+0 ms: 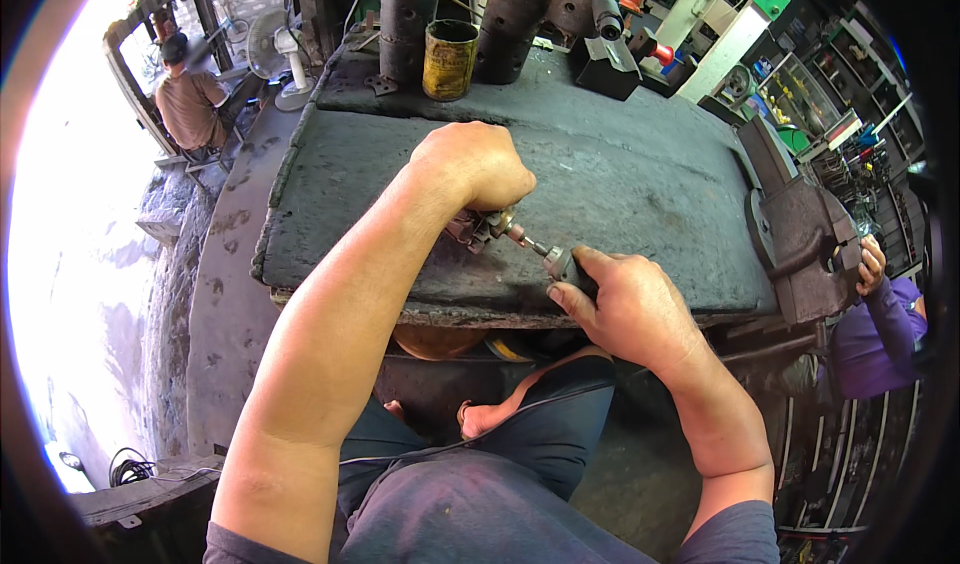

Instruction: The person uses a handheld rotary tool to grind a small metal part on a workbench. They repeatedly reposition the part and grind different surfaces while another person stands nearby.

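My right hand (645, 309) is closed around a die grinder (560, 262), a handheld rotary tool with a grey nose and a thin metal shaft pointing left. The shaft's tip meets or nearly meets a small brass-and-steel metal part (487, 230) at the table's near side. My left hand (475, 164) is closed in a fist over the top of that part, and its fingertips are hidden below the knuckles. Much of the part is covered by the left hand and wrist, so its full shape cannot be made out.
A dark worktable (640, 179) spreads ahead, with a yellow can (449, 61) and dark metal cylinders (408, 34) at its back. A heavy vise (805, 239) stands right, beside a person in purple (880, 339). Another person (190, 104) sits far left near a fan (275, 49). A cable (440, 451) crosses my lap.
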Demonstrator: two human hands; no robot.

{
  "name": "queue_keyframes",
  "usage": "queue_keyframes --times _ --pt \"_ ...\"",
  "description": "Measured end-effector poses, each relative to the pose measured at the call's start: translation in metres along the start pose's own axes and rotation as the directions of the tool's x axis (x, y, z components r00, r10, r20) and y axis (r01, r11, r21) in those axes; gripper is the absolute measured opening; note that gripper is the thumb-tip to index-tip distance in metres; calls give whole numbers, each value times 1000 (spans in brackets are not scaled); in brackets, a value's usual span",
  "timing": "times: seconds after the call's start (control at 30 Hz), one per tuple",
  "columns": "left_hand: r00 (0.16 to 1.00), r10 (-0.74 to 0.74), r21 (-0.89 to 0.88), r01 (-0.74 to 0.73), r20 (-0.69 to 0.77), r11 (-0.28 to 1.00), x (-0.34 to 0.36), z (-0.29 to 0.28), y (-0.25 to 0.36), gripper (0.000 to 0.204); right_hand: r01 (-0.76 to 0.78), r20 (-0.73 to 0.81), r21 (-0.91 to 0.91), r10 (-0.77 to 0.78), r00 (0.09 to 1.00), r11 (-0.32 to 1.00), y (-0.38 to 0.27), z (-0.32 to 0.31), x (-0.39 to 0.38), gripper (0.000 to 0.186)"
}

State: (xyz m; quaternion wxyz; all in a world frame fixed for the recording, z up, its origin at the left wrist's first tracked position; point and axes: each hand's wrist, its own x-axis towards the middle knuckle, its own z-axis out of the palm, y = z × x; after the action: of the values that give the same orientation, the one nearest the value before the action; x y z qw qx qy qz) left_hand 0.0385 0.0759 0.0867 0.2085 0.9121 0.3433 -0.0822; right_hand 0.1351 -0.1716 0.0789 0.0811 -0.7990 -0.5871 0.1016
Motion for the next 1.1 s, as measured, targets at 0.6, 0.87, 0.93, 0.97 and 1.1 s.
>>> queue_keyframes --times 0.6,0.87,0.93,0.97,1.1 --pt "1000 14 14 -13 -11 1000 1 1 -1 52 17 -15 -7 -17 1000 1000 4 -2 -4 45" --pt "994 52 -24 -54 -91 998 6 8 -8 53 26 6 17 -26 1000 1000 7 -4 -2 46" --pt "995 63 -20 -65 -83 998 5 8 -6 53 -19 2 7 19 1000 1000 9 -4 -1 46" --pt "995 65 -20 -67 -82 998 4 7 -5 53 -26 -14 -4 26 1000 1000 9 -4 0 46" --pt "1000 -10 -2 10 10 1000 2 1 0 53 5 15 40 -6 1000 999 8 -4 -3 47"
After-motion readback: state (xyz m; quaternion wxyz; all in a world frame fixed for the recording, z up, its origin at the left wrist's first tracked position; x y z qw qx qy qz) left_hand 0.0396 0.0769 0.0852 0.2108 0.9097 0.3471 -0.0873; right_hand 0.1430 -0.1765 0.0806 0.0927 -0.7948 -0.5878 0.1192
